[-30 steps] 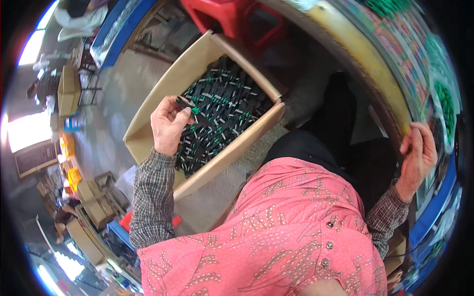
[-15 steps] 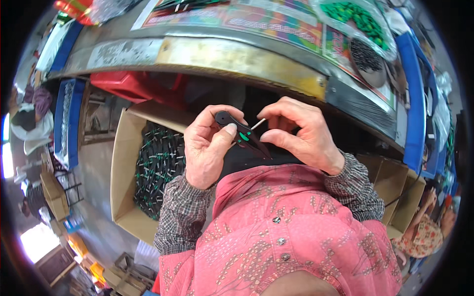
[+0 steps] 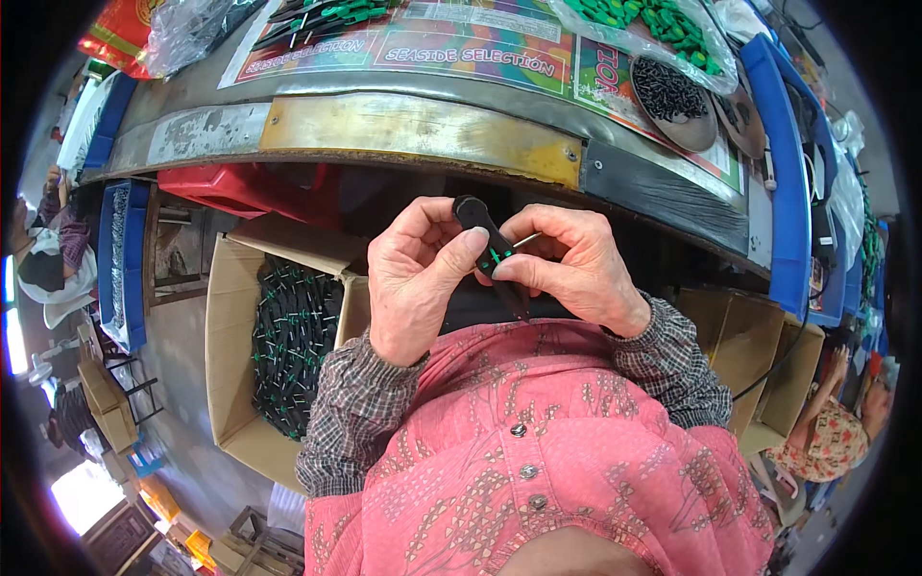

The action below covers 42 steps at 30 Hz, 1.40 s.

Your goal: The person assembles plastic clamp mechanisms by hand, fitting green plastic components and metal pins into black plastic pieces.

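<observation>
Here, our left hand (image 3: 411,280) grips a black-and-green piece (image 3: 497,252) while our right hand (image 3: 579,266) pinches a thin pin (image 3: 527,240)

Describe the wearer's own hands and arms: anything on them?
The left hand and right hand wear no gloves. Dark-and-pale checked sleeves, gathered at the wrists, cover both forearms, emerging from a pink patterned top.

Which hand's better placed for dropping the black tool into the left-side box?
Probably the left hand: it grips the black tool and sits nearer the box than the right hand.
</observation>
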Each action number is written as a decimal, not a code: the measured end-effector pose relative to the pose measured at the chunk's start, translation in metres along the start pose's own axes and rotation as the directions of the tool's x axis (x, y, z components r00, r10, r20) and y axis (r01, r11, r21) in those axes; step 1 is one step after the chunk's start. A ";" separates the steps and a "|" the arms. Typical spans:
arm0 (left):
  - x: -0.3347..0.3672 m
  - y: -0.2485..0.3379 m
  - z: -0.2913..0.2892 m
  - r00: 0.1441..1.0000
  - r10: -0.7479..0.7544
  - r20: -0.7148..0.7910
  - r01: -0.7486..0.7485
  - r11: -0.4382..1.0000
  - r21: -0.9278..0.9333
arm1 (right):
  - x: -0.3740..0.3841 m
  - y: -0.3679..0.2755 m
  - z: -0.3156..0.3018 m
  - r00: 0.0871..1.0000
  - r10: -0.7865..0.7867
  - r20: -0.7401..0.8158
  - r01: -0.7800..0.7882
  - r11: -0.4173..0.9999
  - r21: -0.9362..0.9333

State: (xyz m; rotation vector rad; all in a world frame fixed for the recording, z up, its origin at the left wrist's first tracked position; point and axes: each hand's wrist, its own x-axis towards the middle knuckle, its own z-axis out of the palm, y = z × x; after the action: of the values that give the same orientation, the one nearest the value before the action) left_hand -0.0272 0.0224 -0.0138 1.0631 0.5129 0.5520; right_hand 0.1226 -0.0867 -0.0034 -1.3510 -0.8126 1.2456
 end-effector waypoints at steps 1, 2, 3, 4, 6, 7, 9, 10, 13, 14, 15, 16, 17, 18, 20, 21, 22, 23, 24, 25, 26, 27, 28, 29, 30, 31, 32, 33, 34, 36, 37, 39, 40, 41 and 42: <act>-0.001 -0.001 -0.002 1.000 -0.016 0.021 0.016 1.000 -0.010 | -0.001 0.002 0.001 1.000 -0.022 -0.002 0.022 1.000 0.004; -0.002 -0.002 -0.001 1.000 -0.017 0.019 0.017 1.000 -0.010 | -0.002 0.004 0.002 0.999 -0.045 -0.005 0.045 0.999 0.008; -0.002 -0.003 0.000 1.000 -0.012 0.019 0.012 0.999 -0.034 | -0.003 0.004 0.002 0.999 -0.044 -0.004 0.044 0.999 0.009; -0.001 -0.004 0.002 1.000 -0.004 0.017 0.005 0.998 -0.056 | -0.003 0.005 0.002 0.999 -0.045 -0.017 0.045 0.999 0.022; -0.002 -0.008 0.002 1.000 -0.004 0.010 0.005 0.997 -0.071 | -0.005 0.005 0.002 0.999 -0.045 -0.022 0.046 0.998 0.035; -0.004 -0.008 -0.001 1.000 -0.006 0.003 0.006 0.997 -0.080 | -0.004 0.005 0.005 0.999 -0.040 -0.032 0.041 0.999 0.025; -0.004 -0.010 -0.001 1.000 0.001 0.017 0.000 0.999 -0.055 | -0.003 0.005 0.007 0.999 -0.035 -0.022 0.036 0.999 0.018; -0.006 -0.008 -0.001 1.000 -0.021 0.000 0.021 0.997 -0.071 | -0.001 0.007 0.007 0.983 -0.181 -0.017 0.177 0.974 -0.145; -0.005 -0.006 0.001 0.998 -0.059 -0.014 0.059 0.998 0.036 | -0.004 0.010 0.010 0.950 -0.310 -0.017 0.293 0.912 -0.286; -0.004 -0.011 0.002 0.999 -0.051 -0.015 0.050 0.997 -0.053 | -0.005 0.011 0.012 0.953 -0.302 -0.036 0.281 0.918 -0.280; -0.004 -0.015 0.003 0.999 -0.040 -0.015 0.037 0.989 -0.142 | -0.006 0.012 0.015 0.955 -0.293 -0.054 0.268 0.924 -0.274; -0.004 -0.012 0.004 0.996 -0.085 0.011 0.086 0.985 -0.151 | -0.007 0.014 0.013 0.934 -0.355 -0.040 0.319 0.880 -0.351; -0.005 -0.010 0.003 0.999 -0.042 0.017 0.044 0.992 -0.120 | -0.006 0.017 0.012 0.910 -0.415 -0.019 0.369 0.829 -0.421; -0.007 -0.010 0.000 0.998 -0.039 0.040 0.045 0.988 -0.149 | -0.007 0.019 0.015 0.924 -0.380 -0.049 0.333 0.860 -0.388; -0.009 -0.015 -0.002 0.998 -0.001 0.066 0.014 0.980 -0.200 | -0.006 0.019 0.019 0.921 -0.389 -0.026 0.347 0.848 -0.400; -0.010 -0.015 -0.005 0.999 0.007 0.050 0.003 0.979 -0.202 | -0.005 0.019 0.021 0.916 -0.401 -0.028 0.354 0.838 -0.415; -0.011 -0.014 -0.008 0.998 0.009 0.057 0.001 0.984 -0.176 | -0.005 0.019 0.023 0.915 -0.402 -0.023 0.358 0.839 -0.409; -0.012 -0.014 -0.011 0.998 0.010 0.064 -0.001 0.989 -0.149 | -0.004 0.020 0.026 0.916 -0.400 -0.011 0.361 0.839 -0.408; -0.015 -0.013 -0.012 0.999 0.004 0.047 0.004 0.983 -0.181 | -0.004 0.021 0.029 0.921 -0.389 -0.017 0.354 0.854 -0.382; -0.015 -0.015 -0.013 0.999 0.009 0.045 0.000 0.982 -0.186 | -0.004 0.020 0.031 0.925 -0.378 -0.028 0.344 0.867 -0.362; -0.014 -0.018 -0.014 0.998 0.054 0.017 -0.051 0.985 -0.162 | -0.004 0.019 0.032 0.925 -0.378 -0.024 0.344 0.865 -0.365; -0.015 -0.020 -0.015 0.995 0.100 -0.010 -0.100 0.986 -0.135 | -0.004 0.018 0.034 0.936 -0.350 -0.032 0.316 0.876 -0.364; -0.015 -0.016 -0.016 0.995 0.103 -0.005 -0.103 0.985 -0.138 | -0.004 0.015 0.033 0.944 -0.325 -0.046 0.287 0.885 -0.366; -0.015 -0.011 -0.017 0.996 0.082 -0.015 -0.084 0.991 -0.108 | -0.004 0.012 0.033 0.943 -0.329 -0.050 0.288 0.883 -0.371; -0.016 -0.007 -0.018 0.998 0.062 -0.026 -0.063 0.995 -0.077 | -0.004 0.008 0.031 0.943 -0.329 -0.056 0.282 0.875 -0.393; -0.017 -0.006 -0.019 0.998 0.063 -0.022 -0.064 0.995 -0.076 | -0.003 0.005 0.030 0.943 -0.327 -0.060 0.276 0.869 -0.411; -0.017 -0.005 -0.020 0.998 0.054 -0.036 -0.056 0.997 -0.053 | -0.003 0.003 0.029 0.934 -0.348 -0.081 0.288 0.868 -0.404; -0.017 -0.004 -0.021 0.998 0.045 -0.050 -0.046 0.999 -0.029 | -0.001 0.000 0.022 0.930 -0.362 -0.069 0.301 0.854 -0.426; -0.015 -0.004 -0.021 0.998 0.044 -0.034 -0.045 0.999 -0.031 | -0.002 -0.004 0.017 0.923 -0.373 -0.096 0.293 0.843 -0.451; -0.013 -0.004 -0.021 0.996 0.077 -0.039 -0.076 0.997 0.011 | -0.003 -0.014 0.009 0.897 -0.423 -0.130 0.300 0.797 -0.524; -0.010 -0.003 -0.019 0.997 0.072 -0.004 -0.072 0.997 0.007 | -0.005 -0.018 0.001 0.883 -0.443 -0.154 0.297 0.782 -0.548; -0.007 -0.003 -0.019 1.000 0.012 -0.025 -0.013 1.000 -0.025 | -0.008 -0.024 -0.010 0.869 -0.453 -0.200 0.278 0.780 -0.561; -0.005 -0.003 -0.018 1.000 0.010 -0.023 -0.011 1.000 -0.029 | -0.010 -0.026 -0.014 0.860 -0.454 -0.234 0.266 0.790 -0.553; -0.003 -0.002 -0.016 1.000 -0.001 -0.022 0.001 1.000 -0.025 | -0.011 -0.030 -0.019 0.847 -0.458 -0.269 0.254 0.794 -0.552; -0.003 0.002 -0.015 0.999 -0.025 -0.036 0.025 1.000 0.004 | -0.012 -0.034 -0.023 0.839 -0.461 -0.288 0.235 0.786 -0.572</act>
State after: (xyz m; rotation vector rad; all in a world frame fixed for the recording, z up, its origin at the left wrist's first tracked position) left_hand -0.0390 0.0311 -0.0179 1.0511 0.5586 0.5486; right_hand 0.1481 -0.0972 0.0288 -1.7123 -1.0772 0.4067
